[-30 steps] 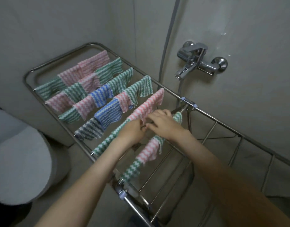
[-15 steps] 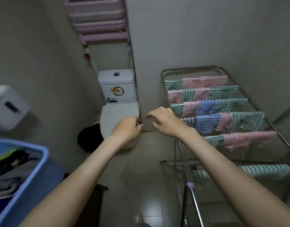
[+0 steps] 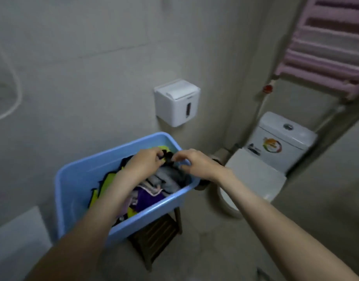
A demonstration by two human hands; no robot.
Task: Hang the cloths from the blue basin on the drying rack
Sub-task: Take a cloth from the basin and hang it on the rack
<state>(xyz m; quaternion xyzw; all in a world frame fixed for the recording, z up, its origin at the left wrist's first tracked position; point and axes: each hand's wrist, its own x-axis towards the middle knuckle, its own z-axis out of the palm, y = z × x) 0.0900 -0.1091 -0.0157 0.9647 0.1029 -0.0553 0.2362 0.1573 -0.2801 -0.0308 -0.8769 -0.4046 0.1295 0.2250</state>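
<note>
The blue basin point(image 3: 77, 179) stands on a dark wooden stool and holds a heap of cloths: grey point(image 3: 166, 178), purple point(image 3: 146, 197), yellow-green and black ones. Both my hands are over the basin's far end. My left hand point(image 3: 143, 162) and my right hand point(image 3: 191, 163) each pinch a dark cloth point(image 3: 168, 154) that is raised a little between them. The drying rack is out of view.
The dark wooden stool point(image 3: 156, 238) sits under the basin. A white wall dispenser point(image 3: 177, 102) hangs above it. A white toilet point(image 3: 261, 165) stands to the right, with a pink radiator point(image 3: 328, 43) on the wall above. A grey surface point(image 3: 16, 236) lies at lower left.
My view has swung left from the drying rack, past the toilet, to the blue basin. Both hands left the rack empty and now pinch a dark cloth in the basin.
</note>
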